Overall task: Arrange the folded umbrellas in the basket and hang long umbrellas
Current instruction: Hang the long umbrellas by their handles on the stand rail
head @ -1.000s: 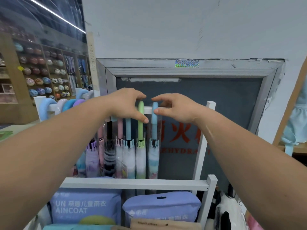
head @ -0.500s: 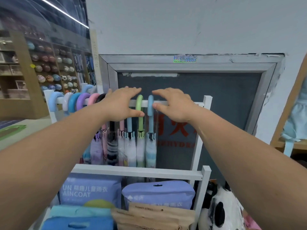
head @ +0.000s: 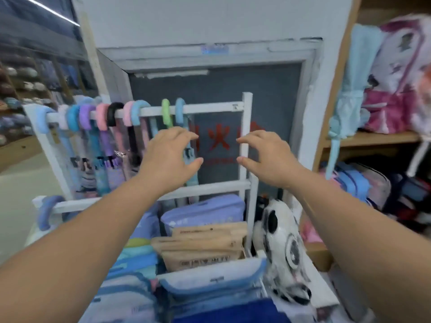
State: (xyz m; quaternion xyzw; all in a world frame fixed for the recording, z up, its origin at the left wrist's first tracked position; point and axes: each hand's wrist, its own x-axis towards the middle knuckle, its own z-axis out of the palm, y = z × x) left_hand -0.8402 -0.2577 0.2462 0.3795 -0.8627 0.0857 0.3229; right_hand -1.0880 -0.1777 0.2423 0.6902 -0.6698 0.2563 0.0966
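Shop wall (head: 210, 24) behind, our left hand (head: 168, 157) and right hand (head: 263, 157) hover empty, fingers loosely spread, below the rail (head: 210, 107) where umbrellas (head: 85, 117) hang upper left, light, we judge, best gripped by their stiff crooks.

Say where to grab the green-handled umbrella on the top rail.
Probably the green handle on its front leg just below the top rail, from the front and the left: the crook hooks over the rail, open rail lies left, and the blue handle crowds its right.
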